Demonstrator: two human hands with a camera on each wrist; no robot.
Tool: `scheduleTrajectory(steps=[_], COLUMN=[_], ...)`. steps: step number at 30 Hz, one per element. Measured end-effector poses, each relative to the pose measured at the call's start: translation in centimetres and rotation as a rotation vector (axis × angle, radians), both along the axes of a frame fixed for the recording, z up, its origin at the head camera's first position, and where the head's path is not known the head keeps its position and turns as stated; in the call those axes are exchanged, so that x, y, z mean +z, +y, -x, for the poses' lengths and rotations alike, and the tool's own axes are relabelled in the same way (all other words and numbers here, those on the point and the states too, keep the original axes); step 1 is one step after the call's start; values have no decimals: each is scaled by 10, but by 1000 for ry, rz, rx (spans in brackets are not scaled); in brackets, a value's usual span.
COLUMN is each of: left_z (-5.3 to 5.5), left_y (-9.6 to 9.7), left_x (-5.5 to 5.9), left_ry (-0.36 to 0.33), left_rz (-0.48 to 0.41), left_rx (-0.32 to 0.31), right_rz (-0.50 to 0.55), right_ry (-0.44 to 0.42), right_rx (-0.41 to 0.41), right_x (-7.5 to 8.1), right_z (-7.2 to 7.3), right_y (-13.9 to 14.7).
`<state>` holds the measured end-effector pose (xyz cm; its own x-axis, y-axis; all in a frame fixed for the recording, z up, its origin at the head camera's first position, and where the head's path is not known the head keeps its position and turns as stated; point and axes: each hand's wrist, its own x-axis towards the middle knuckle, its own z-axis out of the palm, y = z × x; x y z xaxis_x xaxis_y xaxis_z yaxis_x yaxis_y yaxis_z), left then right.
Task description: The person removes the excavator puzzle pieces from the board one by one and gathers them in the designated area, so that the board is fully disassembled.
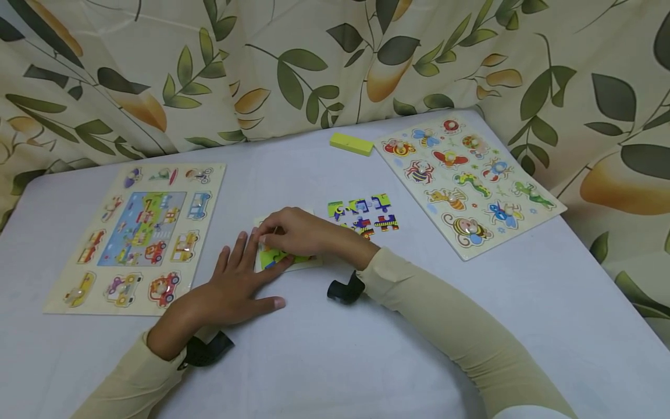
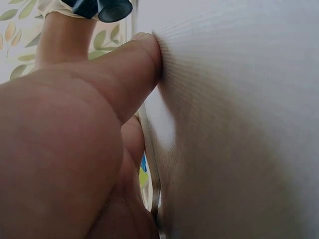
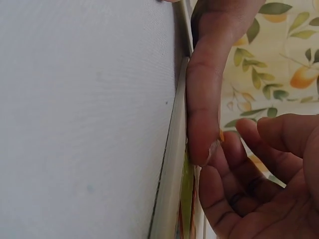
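A small jigsaw board (image 1: 307, 265) with a yellow-green picture lies in front of me, mostly covered by both hands. My left hand (image 1: 232, 291) lies palm down with spread fingers, its fingertips on the board's left part and its thumb on the cloth. Over the board's far side bends my right hand (image 1: 306, 233). In the right wrist view its fingers (image 3: 212, 194) are loosely bent against the board, the thumb stands apart, and I see nothing between them. Loose jigsaw pieces (image 1: 386, 222) lie right of the hands.
A vehicle peg puzzle (image 1: 201, 270) lies at left, partly behind the left forearm. An insect peg puzzle (image 1: 463, 249) lies at right, with a yellow block (image 1: 350, 144) beside its far corner. A leaf-patterned curtain (image 1: 293, 35) hangs behind the white-clothed table (image 1: 324, 361).
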<state>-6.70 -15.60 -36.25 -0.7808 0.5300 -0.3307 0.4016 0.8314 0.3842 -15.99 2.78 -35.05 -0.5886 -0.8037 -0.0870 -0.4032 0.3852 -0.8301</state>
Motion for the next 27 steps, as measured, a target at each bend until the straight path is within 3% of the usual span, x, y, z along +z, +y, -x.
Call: scheduleTrajectory(steps=[11, 27], left_z=[0, 0], left_y=[-1, -1], left_x=[-3, -3], left_ry=[-8, -6], left_rz=[-11, -15], left_rx=[13, 7], right_rz=[30, 25], right_ry=[-50, -45], right_rx=[21, 75], right_x=[-2, -3], right_z=[0, -1], right_y=[-1, -5])
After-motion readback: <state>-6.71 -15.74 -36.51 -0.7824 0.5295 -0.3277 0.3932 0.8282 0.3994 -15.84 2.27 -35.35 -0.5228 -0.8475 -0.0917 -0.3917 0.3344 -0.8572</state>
